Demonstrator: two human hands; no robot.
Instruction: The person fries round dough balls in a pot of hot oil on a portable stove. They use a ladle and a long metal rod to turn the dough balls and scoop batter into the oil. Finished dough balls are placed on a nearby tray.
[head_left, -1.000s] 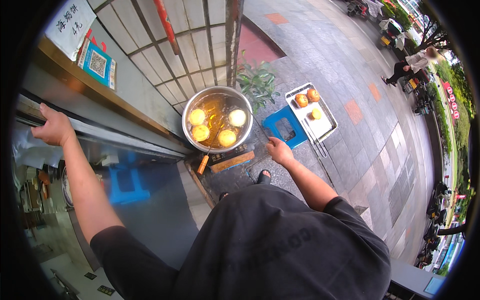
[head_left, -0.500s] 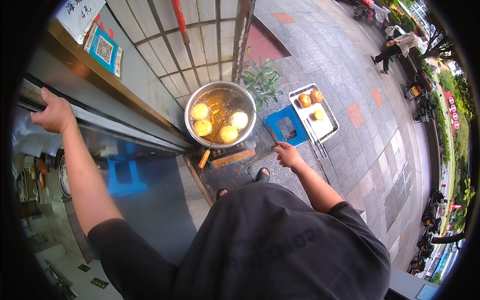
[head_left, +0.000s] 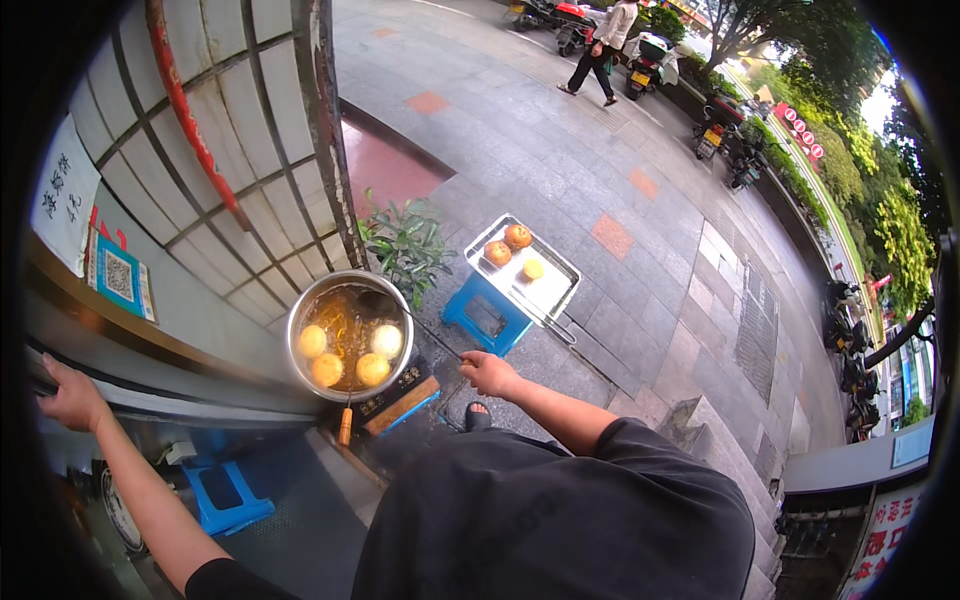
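My right hand (head_left: 487,372) is closed round the end of a ladle's thin dark handle (head_left: 430,335). The ladle's dark bowl dips into the oil at the far side of a steel pot (head_left: 296,375). Several round yellow fritters (head_left: 373,369) float there; one looks paler. A wooden-handled tool (head_left: 346,425) leans over the pot's near rim, its thin shaft reaching into the oil. At the far left, my left hand (head_left: 75,395) is wrapped round the metal edge of a door or window frame (head_left: 190,405); its fingertips are partly hidden.
Right of the pot, a blue stool (head_left: 490,325) carries a metal tray (head_left: 560,270) with two browned fritters, a smaller yellow piece and tongs (head_left: 555,328). A leafy plant (head_left: 408,245) stands behind the pot. Another blue stool (head_left: 225,500) is at lower left. Someone walks (head_left: 605,50) near parked scooters.
The view has swung right, shifting the pot and tray left and down in the picture. The ladle's bowl now shows in the oil. Both hands keep their grips.
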